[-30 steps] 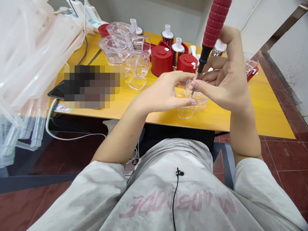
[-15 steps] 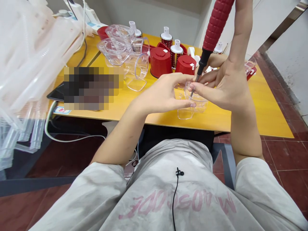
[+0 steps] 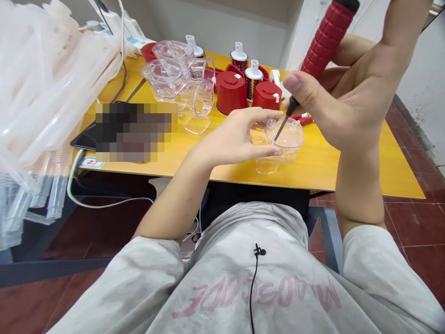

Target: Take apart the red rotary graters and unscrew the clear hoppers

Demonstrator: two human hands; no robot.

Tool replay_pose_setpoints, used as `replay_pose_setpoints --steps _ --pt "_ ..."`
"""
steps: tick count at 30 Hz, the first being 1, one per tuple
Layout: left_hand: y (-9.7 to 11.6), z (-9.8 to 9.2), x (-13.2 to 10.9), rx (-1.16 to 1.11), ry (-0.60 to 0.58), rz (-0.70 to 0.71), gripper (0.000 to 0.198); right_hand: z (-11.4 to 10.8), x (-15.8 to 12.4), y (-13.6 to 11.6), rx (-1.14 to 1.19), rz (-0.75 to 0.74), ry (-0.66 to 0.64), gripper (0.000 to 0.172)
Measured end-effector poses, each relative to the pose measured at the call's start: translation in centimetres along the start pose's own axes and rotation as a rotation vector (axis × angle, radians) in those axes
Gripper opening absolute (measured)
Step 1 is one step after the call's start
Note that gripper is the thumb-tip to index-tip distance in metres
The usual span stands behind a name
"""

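At the far left, a heap of clear plastic sleeves (image 3: 45, 93) droops over the edge of the yellow worktop (image 3: 347, 174), next to a dark tablet (image 3: 83, 140) partly hidden by a pixelated patch. Further along stand clear plastic bowls (image 3: 167, 76), then red lidded cylinders (image 3: 230, 92) and a metal grater drum (image 3: 253, 82).

Near the front edge, right of centre, a clear plastic housing (image 3: 284, 139) sits with its square base apparently on the worktop. The left hand (image 3: 232, 134) curves around it, fingertips on its side.

The right hand (image 3: 351, 93) is clamped on a red-handled screwdriver (image 3: 327, 39), its thumb against the black collar. Compared with half a second ago, that hand has swung up and right, and its thumb is off the housing. Only the thin shaft reaches the dome now. The hand blocks the worktop's far right, where small red pieces (image 3: 302, 119) show just beyond the housing.
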State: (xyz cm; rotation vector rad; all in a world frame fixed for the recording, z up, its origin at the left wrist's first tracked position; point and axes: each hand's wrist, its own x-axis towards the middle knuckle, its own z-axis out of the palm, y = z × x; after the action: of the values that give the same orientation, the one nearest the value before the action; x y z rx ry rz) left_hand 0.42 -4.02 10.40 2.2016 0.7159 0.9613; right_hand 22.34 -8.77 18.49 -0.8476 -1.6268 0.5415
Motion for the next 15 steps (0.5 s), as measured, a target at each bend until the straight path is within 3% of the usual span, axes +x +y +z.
replay_pose_setpoints --steps 6,10,15 --pt "0.1 -0.1 0.0 -0.005 0.007 -0.008 0.067 -0.9 0.9 -0.3 0.207 0.296 -0.170 0.129" --pt "0.2 -0.1 0.0 0.006 0.009 0.002 0.065 -1.5 1.1 -0.6 0.016 -0.017 -0.075 0.102" --pt "0.1 -0.1 0.0 0.016 0.010 0.013 0.067 -1.3 0.8 -2.2 -0.165 -0.145 -0.079 0.078"
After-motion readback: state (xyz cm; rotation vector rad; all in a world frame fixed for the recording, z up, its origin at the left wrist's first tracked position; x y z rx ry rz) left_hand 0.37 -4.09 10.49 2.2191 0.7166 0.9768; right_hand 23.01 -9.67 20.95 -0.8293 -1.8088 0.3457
